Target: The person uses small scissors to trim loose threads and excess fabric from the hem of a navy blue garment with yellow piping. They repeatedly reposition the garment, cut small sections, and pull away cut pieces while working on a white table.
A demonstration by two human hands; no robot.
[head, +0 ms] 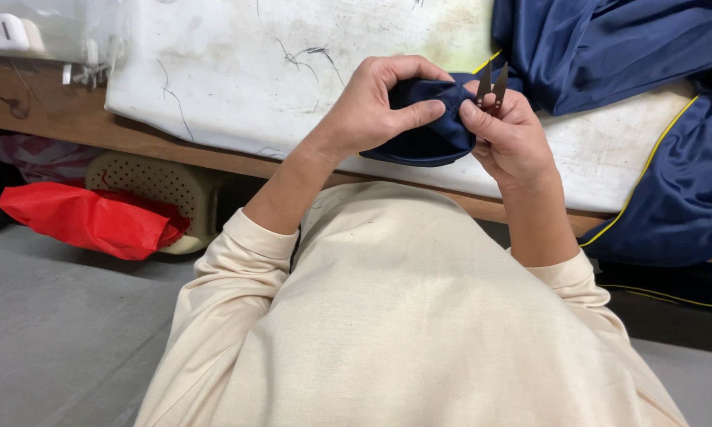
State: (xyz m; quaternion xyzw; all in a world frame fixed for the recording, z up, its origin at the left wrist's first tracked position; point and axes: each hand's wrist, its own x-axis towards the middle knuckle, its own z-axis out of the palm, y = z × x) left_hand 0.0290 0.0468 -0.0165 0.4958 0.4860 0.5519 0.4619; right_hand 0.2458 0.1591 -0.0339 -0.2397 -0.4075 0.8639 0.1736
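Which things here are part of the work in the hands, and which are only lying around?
In use:
left hand
right hand
navy fabric piece
thread snips

Lying about:
red bag
beige perforated basket
loose threads on the white table cover

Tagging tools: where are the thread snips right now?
Head view, right of centre: the thread snips are in the right hand, blades up, beside the navy fabric the left hand pinches.
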